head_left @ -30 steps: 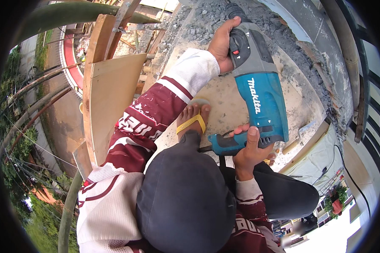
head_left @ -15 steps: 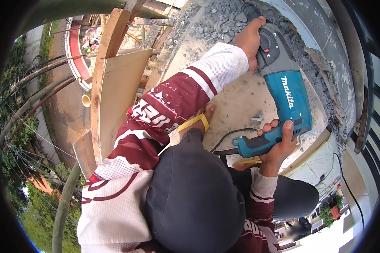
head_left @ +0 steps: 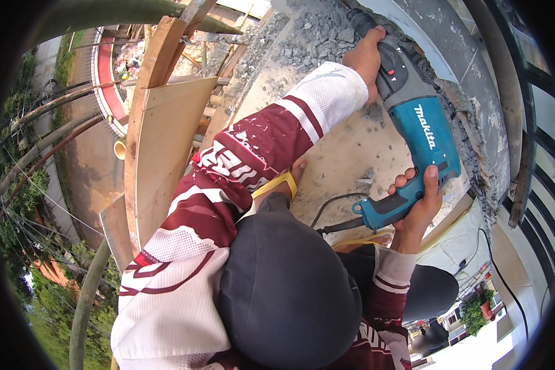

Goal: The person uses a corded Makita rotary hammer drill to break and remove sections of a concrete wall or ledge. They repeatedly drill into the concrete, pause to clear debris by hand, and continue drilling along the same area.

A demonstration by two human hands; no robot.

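A teal and dark grey rotary hammer drill (head_left: 422, 120) lies across the upper right of the view, its black chuck (head_left: 359, 20) pointing up and away along the foot of a wall. My left hand (head_left: 365, 61) is closed around its front, just behind the chuck. Around the rear handle, my right hand (head_left: 420, 203) is wrapped, fingers curled over the grip. A black cord (head_left: 339, 226) leaves the handle's end. The bit's tip is out of sight; grey concrete rubble (head_left: 317, 37) lies beside the chuck.
A dusty board (head_left: 339, 145) lies beneath the drill, by my yellow-strapped sandals (head_left: 283, 183). Plywood (head_left: 172, 142) and a wooden post (head_left: 148, 74) stand at left, with scaffold poles (head_left: 83, 302) and a drop to the ground. The chipped wall (head_left: 478, 105) and railing (head_left: 539, 148) edge the right.
The rear of the drill and my right hand have shifted slightly right and up. My left hand stays on the front, and the whole view has turned a little.
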